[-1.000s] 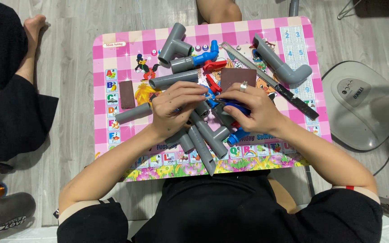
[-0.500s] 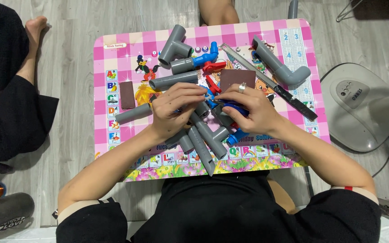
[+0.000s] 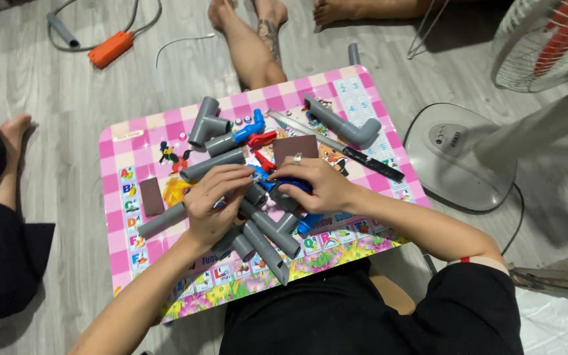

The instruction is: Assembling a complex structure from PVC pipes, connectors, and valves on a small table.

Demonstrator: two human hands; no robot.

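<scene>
Your view has tilted up; your left hand (image 3: pixel 212 204) and right hand (image 3: pixel 313 187) still pinch the grey plastic pipe joint (image 3: pixel 256 194), fan base (image 3: pixel 458 158) at three o'clock.

The view swung; a fan (image 3: pixel 547 39) now shows.

Grey plastic pipe assembly (image 3: pixel 267 230) partly hidden under left hand (image 3: pixel 213 205) and right hand (image 3: pixel 317 187); white pedestal fan (image 3: pixel 527 39) cut off by top-right edge.

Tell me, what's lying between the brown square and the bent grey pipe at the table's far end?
A metal ruler lies slantwise between the brown square and the bent grey pipe, seen from the head camera.
</scene>
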